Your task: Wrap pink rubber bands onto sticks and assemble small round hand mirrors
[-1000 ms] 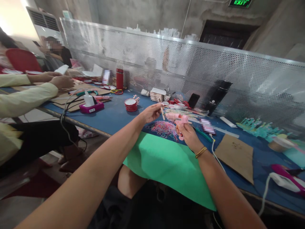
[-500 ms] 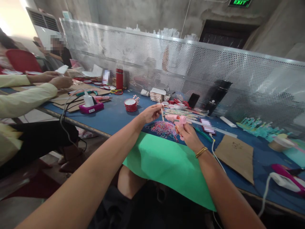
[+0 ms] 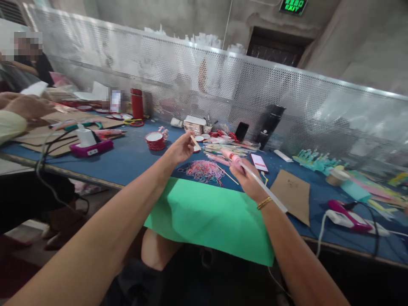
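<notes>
My left hand [image 3: 181, 148] pinches a flat pale wooden stick [image 3: 195, 142], which tilts across the fingertips. My right hand [image 3: 250, 178] grips a pink hot glue gun [image 3: 235, 160]; a long translucent glue stick [image 3: 266, 187] sticks out of its back toward my wrist. The nozzle points up and left, apart from the wooden stick. Between and below the hands lies a tangled pile of thin coloured loops [image 3: 204, 171] on the blue table. A green sheet [image 3: 210, 216] covers my lap at the table edge.
Stacked red-rimmed round pieces [image 3: 155, 142] stand left of my left hand. Several thin sticks, a phone [image 3: 259, 162] and brown cardboard [image 3: 291, 195] lie right. Purple power strips [image 3: 91, 148] with cables flank me. A co-worker's hands [image 3: 27, 104] are at far left; a perforated metal screen [image 3: 178, 76] stands behind.
My view has swung to the right. The glue gun has moved away from the wooden stick and turned, its back end now toward my wrist. The wooden stick has changed its tilt.
</notes>
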The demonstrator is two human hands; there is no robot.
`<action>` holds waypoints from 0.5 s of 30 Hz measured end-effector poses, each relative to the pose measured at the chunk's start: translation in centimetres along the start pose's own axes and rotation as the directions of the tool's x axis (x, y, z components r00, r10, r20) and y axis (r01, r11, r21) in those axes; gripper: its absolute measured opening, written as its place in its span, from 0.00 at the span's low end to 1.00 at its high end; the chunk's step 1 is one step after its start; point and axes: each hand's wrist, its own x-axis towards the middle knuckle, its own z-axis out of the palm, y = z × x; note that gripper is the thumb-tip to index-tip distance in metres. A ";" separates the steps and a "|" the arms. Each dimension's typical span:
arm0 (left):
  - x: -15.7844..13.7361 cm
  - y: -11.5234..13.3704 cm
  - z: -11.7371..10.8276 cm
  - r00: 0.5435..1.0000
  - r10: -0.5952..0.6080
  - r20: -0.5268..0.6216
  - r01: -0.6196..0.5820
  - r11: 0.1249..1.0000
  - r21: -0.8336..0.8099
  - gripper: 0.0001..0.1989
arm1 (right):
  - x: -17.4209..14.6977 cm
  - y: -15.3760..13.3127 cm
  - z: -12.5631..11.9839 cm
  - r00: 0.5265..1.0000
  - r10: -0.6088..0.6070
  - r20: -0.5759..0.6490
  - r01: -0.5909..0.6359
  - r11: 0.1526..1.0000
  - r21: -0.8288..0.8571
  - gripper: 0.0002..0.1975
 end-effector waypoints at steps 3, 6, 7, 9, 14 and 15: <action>0.1 0.0 -0.1 1.000 0.004 -0.010 -0.004 1.000 -0.014 0.04 | -0.8 1.2 -4.3 0.991 0.067 -0.114 -0.086 0.982 -0.170 0.19; 0.0 0.0 -0.1 1.000 0.017 -0.015 -0.017 1.000 0.004 0.04 | -2.1 3.4 -9.4 0.970 0.114 -0.213 -0.173 0.943 -0.284 0.23; -0.1 0.1 0.0 1.000 0.021 -0.016 -0.021 1.000 0.010 0.04 | -2.7 4.2 -11.1 0.963 0.141 -0.228 -0.215 0.916 -0.340 0.24; -0.3 0.2 0.2 0.999 0.028 -0.025 -0.027 1.000 0.013 0.04 | -3.9 6.0 -14.0 0.950 0.210 -0.232 -0.295 0.848 -0.440 0.24; -1.0 0.4 0.7 0.997 0.041 -0.067 -0.043 0.999 -0.018 0.03 | -6.4 10.4 -16.5 0.870 0.446 -0.210 -0.482 0.678 -0.555 0.24; -1.0 0.4 0.8 0.996 0.047 -0.070 -0.049 0.999 -0.024 0.03 | -6.7 11.2 -16.4 0.856 0.463 -0.231 -0.505 0.651 -0.567 0.25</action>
